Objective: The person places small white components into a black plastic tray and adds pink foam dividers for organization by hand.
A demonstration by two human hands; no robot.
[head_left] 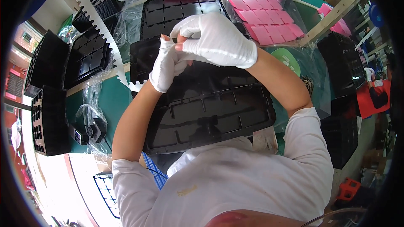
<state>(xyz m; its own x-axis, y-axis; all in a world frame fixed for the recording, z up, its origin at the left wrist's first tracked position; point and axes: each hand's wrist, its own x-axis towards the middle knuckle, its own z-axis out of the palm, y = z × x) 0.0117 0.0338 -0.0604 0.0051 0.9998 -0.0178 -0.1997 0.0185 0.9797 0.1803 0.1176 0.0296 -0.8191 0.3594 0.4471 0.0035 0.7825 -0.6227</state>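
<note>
left hand (165, 66) and right hand (219, 40) meet, grip unclear, over a glossy black sectioned tray (210, 120).

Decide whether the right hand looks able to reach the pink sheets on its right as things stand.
Probably yes: the pink sheets lie just beyond the gloved right hand, with nothing tall visibly standing between, though it sits close against the left hand and might first need freeing.

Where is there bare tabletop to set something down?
Mainly on the left: green tabletop shows between the crumpled clear film and the front black tray, and a smaller patch between that film and the black tray stack at far left. Crowded: the middle, with trays beneath the left hand and right hand, and far right, with pink sheets and a green dish.
</note>
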